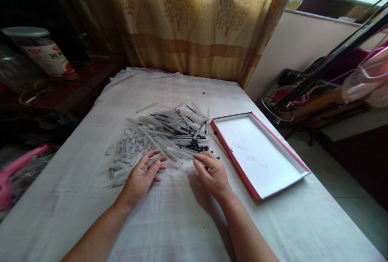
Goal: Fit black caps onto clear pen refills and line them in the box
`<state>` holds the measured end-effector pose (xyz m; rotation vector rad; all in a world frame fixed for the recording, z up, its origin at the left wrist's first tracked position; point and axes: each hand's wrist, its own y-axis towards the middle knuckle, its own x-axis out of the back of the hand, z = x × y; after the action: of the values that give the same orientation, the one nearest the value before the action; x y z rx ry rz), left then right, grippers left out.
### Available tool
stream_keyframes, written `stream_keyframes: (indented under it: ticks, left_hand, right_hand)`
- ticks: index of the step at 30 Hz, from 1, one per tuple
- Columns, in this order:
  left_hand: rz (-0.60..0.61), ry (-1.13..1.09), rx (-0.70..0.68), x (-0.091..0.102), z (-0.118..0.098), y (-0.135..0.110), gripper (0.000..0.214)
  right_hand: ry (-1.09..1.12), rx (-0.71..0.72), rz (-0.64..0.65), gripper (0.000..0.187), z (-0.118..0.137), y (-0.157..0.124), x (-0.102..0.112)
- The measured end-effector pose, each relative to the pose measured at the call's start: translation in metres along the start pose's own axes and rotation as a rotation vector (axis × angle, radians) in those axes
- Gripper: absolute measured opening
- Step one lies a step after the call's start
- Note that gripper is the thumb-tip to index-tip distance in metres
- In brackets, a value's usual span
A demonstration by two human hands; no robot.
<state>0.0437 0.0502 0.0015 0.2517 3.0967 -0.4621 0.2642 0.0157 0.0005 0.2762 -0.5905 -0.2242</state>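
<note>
A heap of clear plastic pen barrels [165, 143] mixed with thin black-tipped pen parts [172, 122] lies in front of my hands. At its left side small translucent pen caps [129, 145] are piled up. My left hand [147, 169] hovers at the near edge of the heap, fingers curved and apart, holding nothing visible. To the right, my right hand [212, 171] has thumb and fingertips pinched on the end of a clear pen barrel [186, 154], which points left toward the heap. Its other fingers curl under and are partly hidden.
A shallow red-edged box tray [242, 153] with a white inside sits right of the heap. A tiny red bit [203, 93] lies on the white tablecloth [145, 221]. A labelled jar [45, 54] stands on a dark side table at left; a patterned curtain [188, 19] hangs behind.
</note>
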Motion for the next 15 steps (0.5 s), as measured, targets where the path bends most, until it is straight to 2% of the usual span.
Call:
stream_keyframes:
  ticks: [3,5,7,9,11,15]
  left_hand:
    - [0.018,0.007,-0.001,0.001,-0.002,0.0,0.073]
    - [0.027,0.02,-0.007,0.002,-0.001,0.001,0.072]
    - [0.029,0.031,-0.013,0.002,0.0,0.001,0.07]
    - [0.028,0.036,-0.02,0.001,0.001,0.002,0.068]
    - [0.028,0.036,-0.027,0.001,0.001,0.002,0.066]
    - [0.025,0.028,-0.037,0.001,0.001,0.002,0.063]
  right_hand:
    - [-0.099,-0.117,-0.287,0.029,-0.015,0.02,0.037]
    - [-0.25,-0.238,-0.347,0.032,-0.028,0.037,0.064]
    - [-0.431,-0.447,-0.309,0.034,-0.04,0.052,0.083]
    - [-0.586,-0.595,-0.233,0.034,-0.049,0.065,0.092]
    - [-0.644,-0.643,-0.191,0.033,-0.057,0.072,0.09]
    - [-0.66,-0.64,-0.143,0.03,-0.065,0.076,0.075]
